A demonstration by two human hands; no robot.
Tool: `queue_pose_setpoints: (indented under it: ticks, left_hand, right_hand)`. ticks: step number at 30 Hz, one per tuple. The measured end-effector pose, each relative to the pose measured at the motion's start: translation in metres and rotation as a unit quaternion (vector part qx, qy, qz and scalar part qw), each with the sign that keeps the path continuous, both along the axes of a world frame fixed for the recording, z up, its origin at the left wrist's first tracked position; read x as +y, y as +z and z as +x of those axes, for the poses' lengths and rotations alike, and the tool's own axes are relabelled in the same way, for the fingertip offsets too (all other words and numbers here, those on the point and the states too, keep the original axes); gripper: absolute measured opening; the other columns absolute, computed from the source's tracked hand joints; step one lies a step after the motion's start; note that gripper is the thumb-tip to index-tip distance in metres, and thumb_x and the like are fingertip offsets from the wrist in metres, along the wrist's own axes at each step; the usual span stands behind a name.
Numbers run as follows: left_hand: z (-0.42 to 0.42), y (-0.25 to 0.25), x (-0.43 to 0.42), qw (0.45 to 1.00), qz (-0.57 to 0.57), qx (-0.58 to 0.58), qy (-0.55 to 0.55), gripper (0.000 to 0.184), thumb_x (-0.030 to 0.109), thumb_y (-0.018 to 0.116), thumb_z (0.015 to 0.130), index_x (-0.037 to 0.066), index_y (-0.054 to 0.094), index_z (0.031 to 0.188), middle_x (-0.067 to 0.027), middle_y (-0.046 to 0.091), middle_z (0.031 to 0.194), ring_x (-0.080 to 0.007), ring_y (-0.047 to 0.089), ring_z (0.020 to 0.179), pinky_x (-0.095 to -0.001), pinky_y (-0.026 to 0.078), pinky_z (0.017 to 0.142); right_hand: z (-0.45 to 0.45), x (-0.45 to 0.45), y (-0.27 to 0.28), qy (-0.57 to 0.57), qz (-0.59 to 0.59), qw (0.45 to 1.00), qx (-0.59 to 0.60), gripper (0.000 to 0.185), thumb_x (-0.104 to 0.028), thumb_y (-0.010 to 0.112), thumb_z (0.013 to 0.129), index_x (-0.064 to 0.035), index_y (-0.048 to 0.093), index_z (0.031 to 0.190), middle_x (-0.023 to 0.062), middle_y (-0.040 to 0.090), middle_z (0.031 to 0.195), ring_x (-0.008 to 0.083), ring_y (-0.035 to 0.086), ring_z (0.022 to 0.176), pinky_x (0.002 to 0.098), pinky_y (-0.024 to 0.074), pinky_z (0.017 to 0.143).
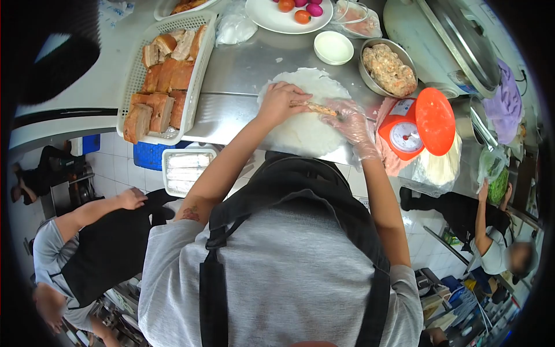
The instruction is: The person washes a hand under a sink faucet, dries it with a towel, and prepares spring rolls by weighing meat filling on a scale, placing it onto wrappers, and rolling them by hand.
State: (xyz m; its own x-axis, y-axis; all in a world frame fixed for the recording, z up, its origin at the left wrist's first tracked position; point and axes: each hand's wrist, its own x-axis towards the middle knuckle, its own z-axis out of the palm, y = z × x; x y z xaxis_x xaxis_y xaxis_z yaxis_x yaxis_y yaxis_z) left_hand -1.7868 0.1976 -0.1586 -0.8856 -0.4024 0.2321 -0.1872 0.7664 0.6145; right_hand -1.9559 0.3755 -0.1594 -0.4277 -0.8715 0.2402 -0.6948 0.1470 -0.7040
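Both my hands meet over round white wrapper sheets (306, 136) lying on the steel counter. Between them is a thin strip of orange-brown filling (317, 108). My left hand (281, 103), bare, has its fingers closed on the strip's left end. The right end is in the fingers of my right hand (351, 122), which wears a clear plastic glove. To the right stands a metal bowl (363, 68) of minced filling (388, 68), with a small pale bowl (333, 48) beside it.
A white basket (196, 87) of roasted meat stands left, a red scale (404, 130) right. At the back are a plate (263, 13) with small round items and a large lidded pot (425, 40). Co-workers (104, 243) (491, 237) stand on both sides.
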Motion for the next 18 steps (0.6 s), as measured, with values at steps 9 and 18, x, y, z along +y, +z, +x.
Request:
queue_pose_setpoints:
  ticks: [9, 18]
  left_hand:
    - [-0.017, 0.005, 0.002, 0.998, 0.029, -0.025, -0.047, 0.024, 0.026, 0.082, 0.070, 0.021, 0.079, 0.093, 0.0012, 0.069, 0.102, -0.0229, 0.058, 0.100, -0.0373, 0.041, 0.093]
    - [-0.014, -0.003, -0.001, 0.996, 0.093, -0.003, -0.013, 0.027, 0.025, 0.083, 0.066, 0.022, 0.079, 0.092, 0.0002, 0.071, 0.089, -0.0243, 0.062, 0.093, -0.0375, 0.048, 0.087]
  right_hand:
    - [-0.006, -0.010, 0.000, 0.009, 0.110, 0.981, -0.157, 0.028, -0.022, 0.082, 0.074, -0.0073, 0.071, 0.095, 0.0100, 0.068, 0.093, 0.0240, 0.063, 0.088, 0.0368, 0.0523, 0.077]
    - [0.015, -0.026, -0.009, 0.008, 0.035, 0.999, -0.014, 0.035, -0.028, 0.084, 0.072, -0.0125, 0.076, 0.102, 0.0104, 0.070, 0.097, 0.0300, 0.061, 0.093, 0.0408, 0.0483, 0.088]
